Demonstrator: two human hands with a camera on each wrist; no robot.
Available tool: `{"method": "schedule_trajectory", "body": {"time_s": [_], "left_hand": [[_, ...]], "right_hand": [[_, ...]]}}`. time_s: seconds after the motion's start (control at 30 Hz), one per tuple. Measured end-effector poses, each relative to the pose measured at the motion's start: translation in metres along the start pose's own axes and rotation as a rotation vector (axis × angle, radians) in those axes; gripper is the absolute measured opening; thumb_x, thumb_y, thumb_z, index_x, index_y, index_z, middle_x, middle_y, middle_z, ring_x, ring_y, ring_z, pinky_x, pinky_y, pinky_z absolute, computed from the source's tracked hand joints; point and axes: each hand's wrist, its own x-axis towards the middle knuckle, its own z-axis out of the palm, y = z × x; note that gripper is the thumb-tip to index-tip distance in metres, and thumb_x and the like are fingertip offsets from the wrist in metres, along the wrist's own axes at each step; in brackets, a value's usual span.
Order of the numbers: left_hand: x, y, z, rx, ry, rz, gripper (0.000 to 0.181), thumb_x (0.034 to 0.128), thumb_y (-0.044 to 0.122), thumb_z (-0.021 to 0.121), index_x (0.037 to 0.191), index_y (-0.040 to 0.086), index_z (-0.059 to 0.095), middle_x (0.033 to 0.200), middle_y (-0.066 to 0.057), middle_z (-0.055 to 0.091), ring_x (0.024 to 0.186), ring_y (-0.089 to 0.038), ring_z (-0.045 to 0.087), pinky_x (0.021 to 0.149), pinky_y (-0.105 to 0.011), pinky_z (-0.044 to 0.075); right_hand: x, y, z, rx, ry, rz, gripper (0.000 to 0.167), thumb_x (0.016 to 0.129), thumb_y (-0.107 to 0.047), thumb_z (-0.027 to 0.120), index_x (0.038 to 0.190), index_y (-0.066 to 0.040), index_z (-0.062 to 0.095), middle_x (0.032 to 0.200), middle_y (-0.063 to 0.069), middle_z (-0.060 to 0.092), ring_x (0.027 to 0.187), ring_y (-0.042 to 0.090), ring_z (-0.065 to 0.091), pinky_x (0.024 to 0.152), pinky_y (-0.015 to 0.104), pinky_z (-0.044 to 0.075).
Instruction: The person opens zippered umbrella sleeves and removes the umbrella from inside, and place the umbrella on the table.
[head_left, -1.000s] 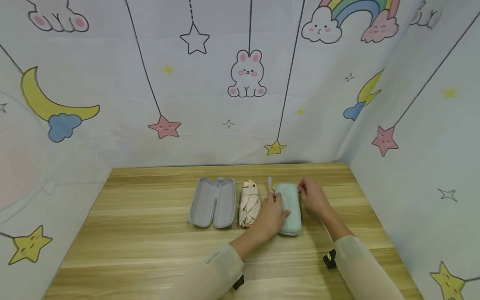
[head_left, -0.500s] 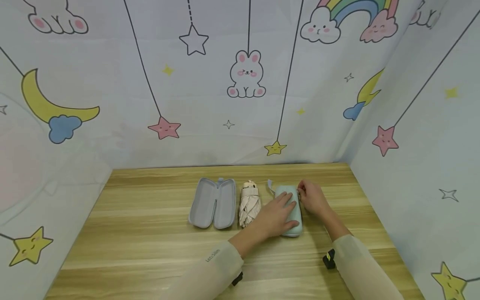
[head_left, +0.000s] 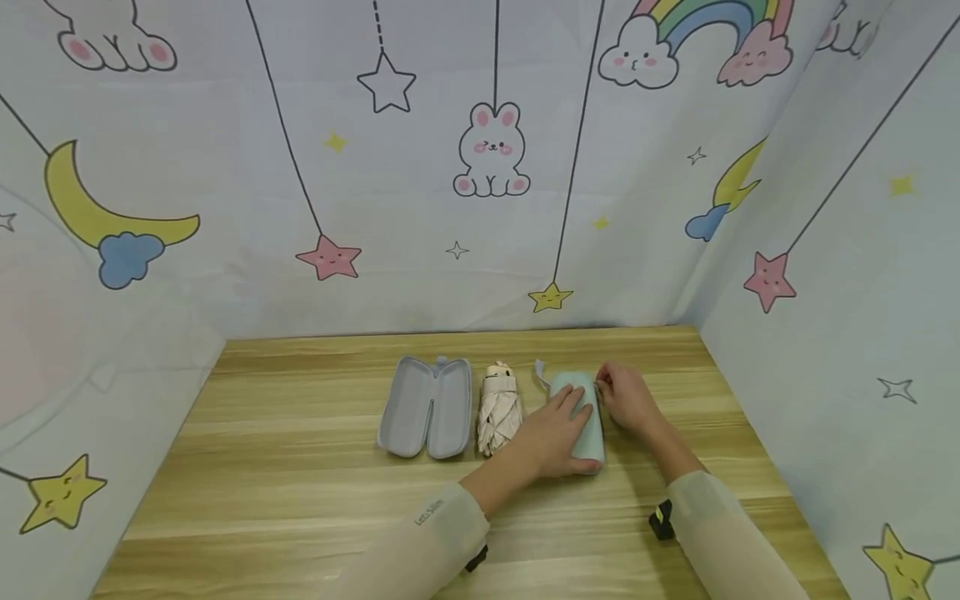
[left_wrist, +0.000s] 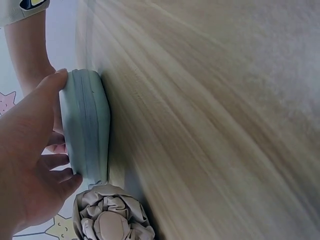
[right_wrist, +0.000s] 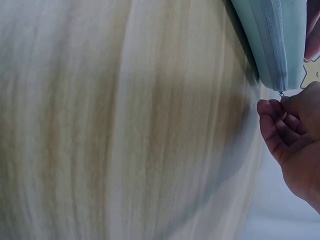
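- You laid your left hand (head_left: 550, 439) across the mint case (head_left: 592, 435), fingers spread over its top and thumb at the near end, apparently to steady it against the tabletop (head_left: 300, 467).
- Your right hand (head_left: 628, 400) met the case's far right corner, thumb and fingers pinching the tiny zipper pull (right_wrist: 281, 94), a grip that suited so small a tab.
- The mint case rested right of centre, its long side running away from you, its seam closed where the wrist views showed it; that likely kept the pull within reach.
- A grey strap (head_left: 541, 373) jutted from the far left corner, apart from your fingers.
- The folded beige umbrella (head_left: 499, 417) and the unfolded grey case (head_left: 406, 412) lay to the left, seemingly lined up for easy reach.
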Motion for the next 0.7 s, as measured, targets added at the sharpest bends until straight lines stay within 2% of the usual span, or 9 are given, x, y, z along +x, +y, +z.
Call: {"method": "schedule_trajectory", "body": {"time_s": [0.2, 0.5, 0.7], "left_hand": [[-0.0007, 0.0007, -0.0017, -0.04, -0.004, -0.024, 0.095, 0.0964, 0.08, 0.05, 0.166, 0.016, 0.037, 0.175, -0.01, 0.023, 0.162, -0.026, 0.019, 0.124, -0.033, 0.032], [0.0007, 0.0008, -0.0039, -0.085, -0.01, -0.041, 0.095, 0.0959, 0.079, 0.054, 0.166, 0.016, 0.038, 0.175, -0.009, 0.022, 0.162, -0.026, 0.018, 0.123, -0.034, 0.034], [0.0016, 0.0004, -0.0054, -0.116, -0.011, -0.047, 0.094, 0.096, 0.077, 0.056, 0.165, 0.015, 0.038, 0.175, -0.01, 0.022, 0.162, -0.026, 0.017, 0.124, -0.034, 0.033]], "right_hand": [[-0.0011, 0.0028, -0.0001, 0.008, -0.003, 0.001, 0.005, 0.103, 0.002, 0.063, 0.098, 0.004, 0.063, 0.083, 0.008, 0.066, 0.073, 0.021, 0.062, 0.067, 0.042, 0.055], [-0.0047, 0.0092, 0.0039, 0.002, 0.007, -0.004, 0.004, 0.101, 0.004, 0.064, 0.098, 0.001, 0.063, 0.083, 0.008, 0.066, 0.074, 0.022, 0.063, 0.068, 0.042, 0.056], [-0.0074, 0.01, 0.0044, 0.009, 0.005, -0.003, 0.004, 0.101, 0.003, 0.065, 0.098, 0.004, 0.062, 0.083, 0.008, 0.066, 0.073, 0.021, 0.062, 0.067, 0.041, 0.055]]}}
